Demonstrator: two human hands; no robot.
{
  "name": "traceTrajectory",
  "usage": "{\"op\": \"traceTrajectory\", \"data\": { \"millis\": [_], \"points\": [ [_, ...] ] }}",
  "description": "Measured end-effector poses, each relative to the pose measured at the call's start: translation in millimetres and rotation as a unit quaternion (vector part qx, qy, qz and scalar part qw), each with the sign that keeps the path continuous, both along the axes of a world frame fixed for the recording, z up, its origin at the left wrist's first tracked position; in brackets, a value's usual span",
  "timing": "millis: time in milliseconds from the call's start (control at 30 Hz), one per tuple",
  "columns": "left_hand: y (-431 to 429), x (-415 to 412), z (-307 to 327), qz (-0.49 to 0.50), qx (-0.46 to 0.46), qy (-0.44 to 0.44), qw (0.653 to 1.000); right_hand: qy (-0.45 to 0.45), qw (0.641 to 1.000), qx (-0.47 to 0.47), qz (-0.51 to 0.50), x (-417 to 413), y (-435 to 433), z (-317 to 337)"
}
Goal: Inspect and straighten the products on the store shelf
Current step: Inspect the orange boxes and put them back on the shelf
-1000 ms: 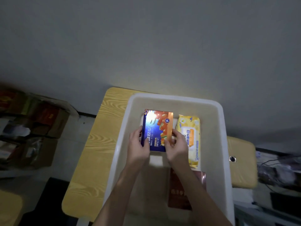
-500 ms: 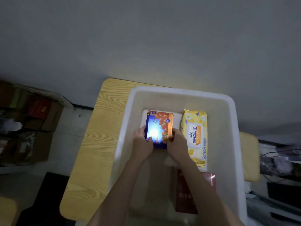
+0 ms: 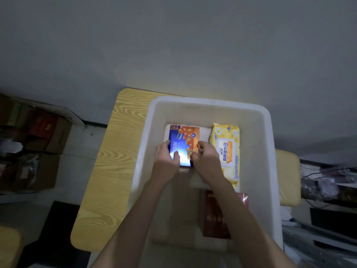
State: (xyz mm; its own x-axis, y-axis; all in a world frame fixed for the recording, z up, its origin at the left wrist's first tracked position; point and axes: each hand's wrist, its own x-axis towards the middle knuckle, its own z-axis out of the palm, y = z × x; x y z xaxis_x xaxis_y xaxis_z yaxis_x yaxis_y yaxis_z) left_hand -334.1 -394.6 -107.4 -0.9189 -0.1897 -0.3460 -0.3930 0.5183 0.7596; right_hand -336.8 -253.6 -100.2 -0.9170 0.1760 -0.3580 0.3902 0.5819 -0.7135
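Note:
A blue and orange box [image 3: 184, 140] lies flat in the far part of a white plastic bin [image 3: 267, 151], on top of a white packet [image 3: 203, 132]. My left hand [image 3: 166, 158] grips the box's left near edge, thumb on its top face. My right hand [image 3: 206, 158] grips its right near edge. A yellow pack of lemon wet wipes [image 3: 227, 151] lies just right of the box. A dark red box [image 3: 215, 215] lies nearer me in the bin, partly under my right forearm.
The bin stands on a yellow wooden table [image 3: 114, 161] against a grey wall. Cardboard boxes [image 3: 36, 140] are stacked on the floor at the left. A yellow stool [image 3: 287, 176] and dark cables and gear are at the right.
The blue and orange box has come down from a tilt to lie flat in the bin, farther from me. Both hands stayed on its near end.

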Motion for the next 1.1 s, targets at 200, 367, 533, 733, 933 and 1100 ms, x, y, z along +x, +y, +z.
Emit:
{"op": "traceTrajectory", "data": {
  "millis": [200, 367, 533, 733, 933, 1100],
  "points": [
    [1.8, 16.6, 45.0, -0.046, -0.008, 0.016, 0.999, 0.027, 0.999, -0.005, 0.034, 18.3, 22.4, 44.2],
    [7.6, 44.7, 97.2, -0.055, -0.012, 0.073, 0.996, 0.09, 0.995, -0.025, 0.027, 55.4, 40.8, 90.4],
    [15.2, 89.3, 139.9, -0.058, 0.0, 0.109, 0.992, 0.12, 0.992, -0.044, 0.02, 101.8, 55.4, 123.3],
    [20.9, 161.3, 165.4, -0.041, 0.076, 0.173, 0.981, 0.177, 0.974, -0.134, -0.044, 177.8, 58.1, 137.7],
    [-5.7, 226.2, 164.7, -0.062, 0.121, 0.142, 0.98, 0.19, 0.976, -0.089, -0.059, 252.8, 41.5, 140.9],
    [-38.1, 279.5, 152.9, -0.11, 0.133, 0.106, 0.979, 0.172, 0.979, -0.062, -0.093, 323.7, 17.6, 143.4]
  ]
}}
